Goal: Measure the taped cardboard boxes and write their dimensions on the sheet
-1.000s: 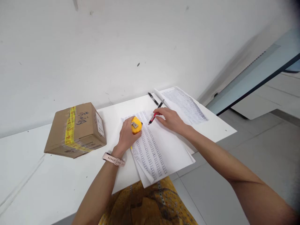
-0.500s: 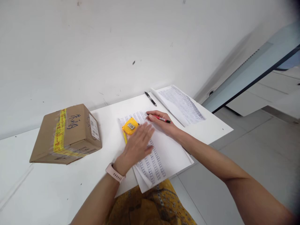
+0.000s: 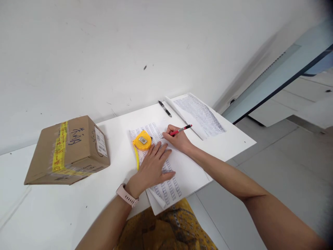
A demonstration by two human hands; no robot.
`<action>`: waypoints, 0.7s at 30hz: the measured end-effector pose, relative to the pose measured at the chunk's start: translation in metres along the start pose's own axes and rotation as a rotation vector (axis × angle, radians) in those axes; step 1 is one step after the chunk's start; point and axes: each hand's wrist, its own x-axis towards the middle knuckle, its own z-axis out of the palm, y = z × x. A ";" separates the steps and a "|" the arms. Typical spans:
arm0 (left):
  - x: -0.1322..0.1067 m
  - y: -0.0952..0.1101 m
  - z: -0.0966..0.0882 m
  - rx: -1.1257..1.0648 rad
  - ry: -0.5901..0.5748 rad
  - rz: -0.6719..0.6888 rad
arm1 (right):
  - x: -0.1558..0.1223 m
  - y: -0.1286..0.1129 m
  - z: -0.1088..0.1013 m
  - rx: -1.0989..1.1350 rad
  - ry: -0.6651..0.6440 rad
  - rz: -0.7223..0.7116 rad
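Note:
My right hand (image 3: 179,139) grips a red pen (image 3: 180,130) with a black end, its tip down near the sheet of paper (image 3: 191,170). Columns of small handwritten characters cover the sheet's left part, and the right part is blank. My left hand (image 3: 156,165) lies flat on the writing with fingers spread. Just beyond its fingertips, a yellow tape measure (image 3: 143,140) rests on the sheet, a short length of yellow tape hanging out on its left side. The pen's tip is mostly hidden by my right fingers.
At the left of the white table (image 3: 118,144) stands a cardboard box (image 3: 80,149) sealed with yellow tape. A black pen (image 3: 164,108) lies near the wall. To its right is a densely written sheet (image 3: 199,113). The table's right edge drops to a grey tiled floor (image 3: 270,163).
My left hand has come down flat, slightly lower and left, uncovering more of the tape measure. My right hand has turned the pen so its rear end points up and right.

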 end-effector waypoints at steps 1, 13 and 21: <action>0.000 0.000 0.000 0.002 -0.004 -0.003 | -0.001 0.000 0.001 -0.001 0.001 -0.008; 0.000 0.001 -0.001 -0.007 -0.011 -0.009 | -0.004 0.004 0.000 -0.034 0.007 -0.039; 0.001 0.001 -0.002 -0.047 -0.021 -0.018 | -0.004 0.003 0.000 -0.048 -0.014 -0.040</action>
